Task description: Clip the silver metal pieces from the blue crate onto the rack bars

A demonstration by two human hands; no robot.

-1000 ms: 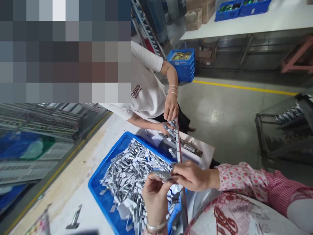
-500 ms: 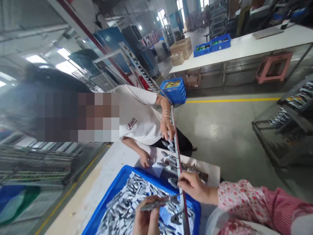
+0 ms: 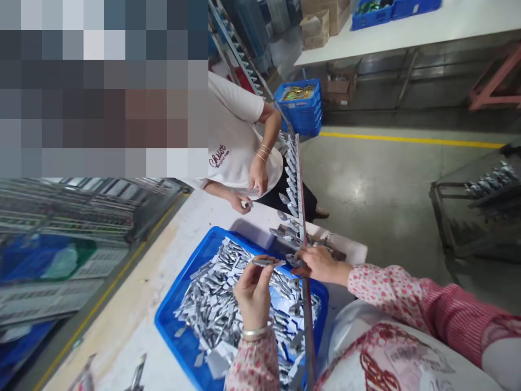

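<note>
My left hand (image 3: 253,290) is closed in a pinch on a small silver metal piece (image 3: 264,262), held over a blue tray (image 3: 179,296) heaped with several such silver pieces. My right hand (image 3: 321,264) is closed on a long red rack strip (image 3: 300,203) that carries several clipped-on silver pieces; the strip runs from the tray's right side up and away. My sleeves are pink and floral.
A co-worker in a white T-shirt (image 3: 234,146) stands across the white table (image 3: 134,304), both hands together near their waist. Stacked blue crates (image 3: 300,106) sit on the floor behind, a long white bench (image 3: 386,32) beyond, a metal rack (image 3: 476,201) at right.
The co-worker's hand has let go of the rack strip and come down to their other hand. My right hand stays on the strip; my left hand has lifted its piece toward it.
</note>
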